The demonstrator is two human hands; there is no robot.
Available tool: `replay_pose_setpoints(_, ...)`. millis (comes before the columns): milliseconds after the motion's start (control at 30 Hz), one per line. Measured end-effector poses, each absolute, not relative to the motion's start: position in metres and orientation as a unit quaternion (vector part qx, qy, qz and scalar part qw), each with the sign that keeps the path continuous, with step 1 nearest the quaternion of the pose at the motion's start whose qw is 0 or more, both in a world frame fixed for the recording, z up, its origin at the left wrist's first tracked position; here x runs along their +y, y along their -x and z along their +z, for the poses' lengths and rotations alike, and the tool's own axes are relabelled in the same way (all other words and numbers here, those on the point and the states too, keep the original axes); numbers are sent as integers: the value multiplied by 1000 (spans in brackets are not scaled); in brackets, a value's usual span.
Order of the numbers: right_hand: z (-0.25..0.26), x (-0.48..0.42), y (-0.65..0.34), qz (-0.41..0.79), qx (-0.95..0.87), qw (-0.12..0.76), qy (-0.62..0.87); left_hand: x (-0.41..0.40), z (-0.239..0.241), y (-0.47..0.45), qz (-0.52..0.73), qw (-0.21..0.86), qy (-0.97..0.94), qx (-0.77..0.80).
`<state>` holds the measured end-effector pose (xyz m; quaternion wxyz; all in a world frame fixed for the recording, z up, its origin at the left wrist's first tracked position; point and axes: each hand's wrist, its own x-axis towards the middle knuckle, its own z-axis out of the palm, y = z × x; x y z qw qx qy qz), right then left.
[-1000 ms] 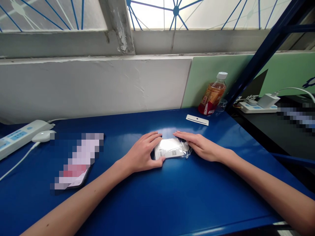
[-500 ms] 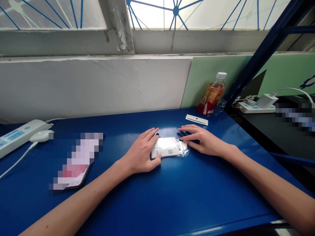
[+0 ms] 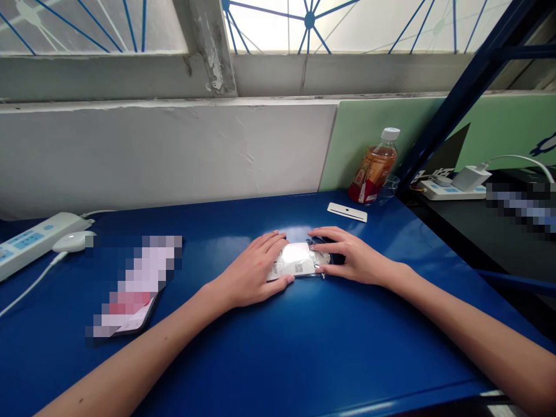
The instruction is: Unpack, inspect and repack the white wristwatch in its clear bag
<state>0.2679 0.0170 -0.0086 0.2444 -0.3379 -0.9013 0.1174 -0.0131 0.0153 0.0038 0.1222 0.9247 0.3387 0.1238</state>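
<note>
On the blue tabletop point(image 3: 278, 347) lies a flat white packet point(image 3: 299, 263) in clear plastic, with a small square code printed on it. My left hand point(image 3: 254, 269) covers its left end, thumb along the near edge and fingers over the far side. My right hand point(image 3: 351, 255) is at the other end, thumb and fingers spanning the crinkled clear plastic there. Both hands hold the packet low against the table. The parts beneath my fingers and palms are hidden.
A phone point(image 3: 143, 313) lies to the left, partly pixelated, near a white power strip point(image 3: 43, 237) with a white plug and cable. Behind my right hand are a narrow white strip point(image 3: 347, 212) and a drink bottle point(image 3: 373, 174). A blue metal post point(image 3: 452, 98) rises at right.
My right hand has come slightly nearer and left, its thumb and fingers closing round the packet's right end. My left hand has slid a little right over the packet.
</note>
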Motion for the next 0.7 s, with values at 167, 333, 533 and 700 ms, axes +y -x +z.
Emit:
replay_pose_setpoints(167, -12, 18, -266, 115, -897, 267, 334, 17, 3, 14, 143, 123, -928, 320)
replay_pose_setpoints(333, -5, 14, -264, 81, -914, 256, 305, 15, 2, 13, 145, 107, -928, 327)
replay_pose_setpoints(533, 3, 16, -269, 82, -920, 249, 291, 12, 4, 11, 153, 90, -920, 350)
replay_pose_setpoints(700, 7, 22, -278, 89, -924, 224, 297, 13, 5, 10, 143, 87, -916, 365)
